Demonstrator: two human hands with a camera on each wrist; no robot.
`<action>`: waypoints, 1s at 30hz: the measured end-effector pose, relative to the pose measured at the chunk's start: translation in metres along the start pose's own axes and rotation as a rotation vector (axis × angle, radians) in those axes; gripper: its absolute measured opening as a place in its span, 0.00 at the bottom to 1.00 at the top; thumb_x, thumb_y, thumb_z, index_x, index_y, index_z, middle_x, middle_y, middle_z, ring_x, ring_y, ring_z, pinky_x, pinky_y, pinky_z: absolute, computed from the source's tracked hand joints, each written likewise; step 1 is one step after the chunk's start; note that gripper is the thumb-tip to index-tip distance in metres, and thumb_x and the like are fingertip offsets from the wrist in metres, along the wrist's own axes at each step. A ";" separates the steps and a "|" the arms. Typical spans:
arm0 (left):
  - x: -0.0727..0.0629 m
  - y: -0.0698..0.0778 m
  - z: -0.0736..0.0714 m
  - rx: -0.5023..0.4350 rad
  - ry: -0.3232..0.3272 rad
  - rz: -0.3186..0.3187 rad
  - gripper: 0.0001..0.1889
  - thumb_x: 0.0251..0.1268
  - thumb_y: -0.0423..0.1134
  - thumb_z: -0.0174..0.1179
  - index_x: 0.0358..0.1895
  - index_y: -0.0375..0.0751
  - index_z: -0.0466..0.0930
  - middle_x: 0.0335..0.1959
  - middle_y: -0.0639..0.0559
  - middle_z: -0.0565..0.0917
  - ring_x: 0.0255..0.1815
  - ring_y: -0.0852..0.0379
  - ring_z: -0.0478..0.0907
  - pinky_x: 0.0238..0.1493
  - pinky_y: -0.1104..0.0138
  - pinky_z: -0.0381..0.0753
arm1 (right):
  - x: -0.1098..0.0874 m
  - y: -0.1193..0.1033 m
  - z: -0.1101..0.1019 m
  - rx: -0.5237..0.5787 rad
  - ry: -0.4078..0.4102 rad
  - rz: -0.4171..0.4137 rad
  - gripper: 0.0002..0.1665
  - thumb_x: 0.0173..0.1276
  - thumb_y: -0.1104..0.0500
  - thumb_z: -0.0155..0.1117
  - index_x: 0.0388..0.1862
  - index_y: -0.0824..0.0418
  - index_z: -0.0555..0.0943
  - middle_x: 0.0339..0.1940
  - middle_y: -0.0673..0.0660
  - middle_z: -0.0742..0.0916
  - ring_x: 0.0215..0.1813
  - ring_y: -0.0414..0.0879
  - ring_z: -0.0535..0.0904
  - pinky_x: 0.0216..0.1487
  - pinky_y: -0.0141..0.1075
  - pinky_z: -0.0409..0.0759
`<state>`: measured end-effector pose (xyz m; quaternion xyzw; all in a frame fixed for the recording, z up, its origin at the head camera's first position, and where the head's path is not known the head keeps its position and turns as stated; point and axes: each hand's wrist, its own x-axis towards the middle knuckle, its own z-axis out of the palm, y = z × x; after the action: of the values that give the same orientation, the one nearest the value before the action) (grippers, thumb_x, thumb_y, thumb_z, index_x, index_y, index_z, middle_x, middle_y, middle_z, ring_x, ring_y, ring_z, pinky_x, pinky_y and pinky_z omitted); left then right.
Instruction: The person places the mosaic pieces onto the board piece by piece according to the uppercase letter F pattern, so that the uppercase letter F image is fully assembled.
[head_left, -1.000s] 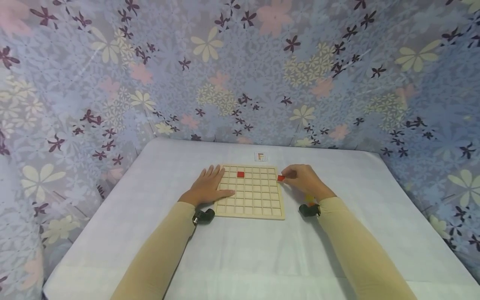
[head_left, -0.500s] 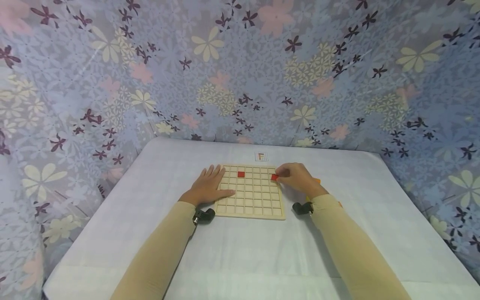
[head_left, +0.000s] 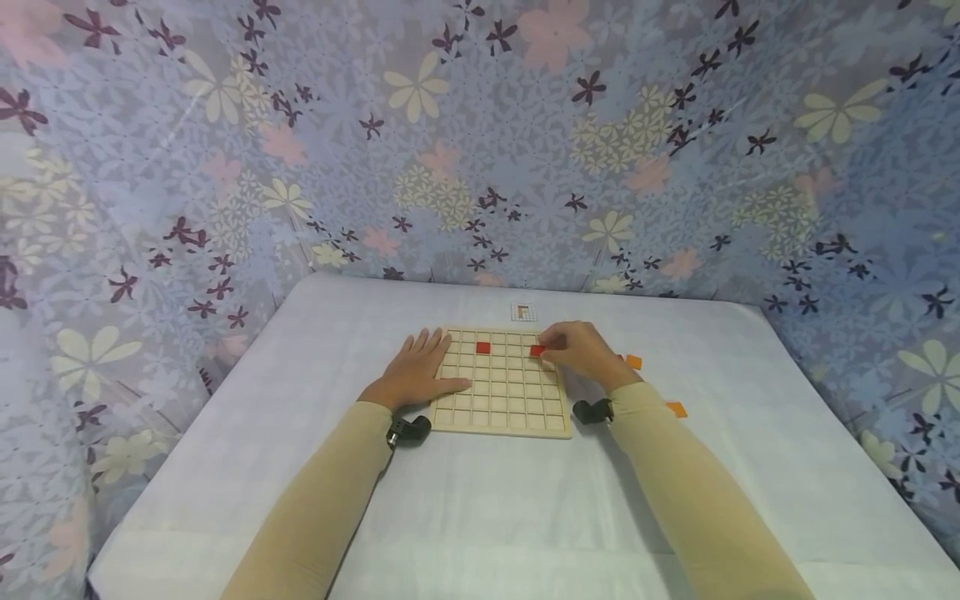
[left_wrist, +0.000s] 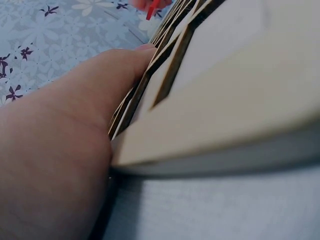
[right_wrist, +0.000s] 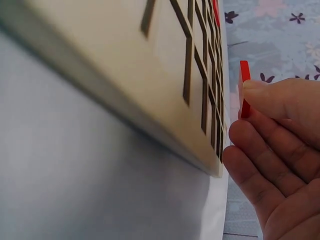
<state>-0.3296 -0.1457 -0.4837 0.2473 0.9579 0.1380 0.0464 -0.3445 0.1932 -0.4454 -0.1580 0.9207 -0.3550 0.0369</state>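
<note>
A pale wooden grid board (head_left: 498, 404) lies on the table. My left hand (head_left: 408, 373) rests flat along its left side, fingers spread and thumb reaching over the squares; in the left wrist view the thumb (left_wrist: 107, 75) lies at the board's edge. My right hand (head_left: 581, 348) pinches a red square tile (head_left: 537, 351) over the upper right part of the board. In the right wrist view this thin tile (right_wrist: 245, 90) stands on edge between thumb and fingertips, the other fingers loosely bent. Another red tile (head_left: 483, 347) sits in a square of the second row.
Behind the board lies a small card (head_left: 523, 312) printed with a grid and coloured squares. To the right of the right hand are orange tiles, one farther back (head_left: 633, 362) and one (head_left: 677, 409) beside the sleeve. A white cloth (head_left: 480, 508) covers the table; flowered fabric hangs behind.
My right hand has moved left with the red tile, from beside the board's right edge to over its squares. Orange tiles have come into view behind that arm. The left hand stays put.
</note>
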 end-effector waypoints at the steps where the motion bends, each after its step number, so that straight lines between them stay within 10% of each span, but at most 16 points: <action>1: 0.000 0.000 0.000 -0.001 -0.001 -0.002 0.60 0.68 0.80 0.49 0.87 0.37 0.44 0.86 0.38 0.44 0.85 0.37 0.36 0.81 0.48 0.32 | 0.001 -0.001 0.001 0.006 -0.002 -0.001 0.15 0.69 0.65 0.76 0.54 0.66 0.88 0.47 0.57 0.90 0.52 0.52 0.86 0.58 0.48 0.82; 30: -0.004 0.006 0.001 0.002 -0.005 -0.037 0.59 0.67 0.80 0.48 0.87 0.39 0.45 0.86 0.40 0.44 0.86 0.40 0.35 0.81 0.50 0.31 | 0.015 -0.017 0.022 0.044 -0.041 -0.063 0.15 0.70 0.65 0.76 0.54 0.65 0.88 0.48 0.55 0.90 0.51 0.50 0.86 0.58 0.46 0.82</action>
<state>-0.3230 -0.1422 -0.4828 0.2297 0.9624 0.1357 0.0513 -0.3505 0.1625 -0.4500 -0.1933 0.9063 -0.3727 0.0481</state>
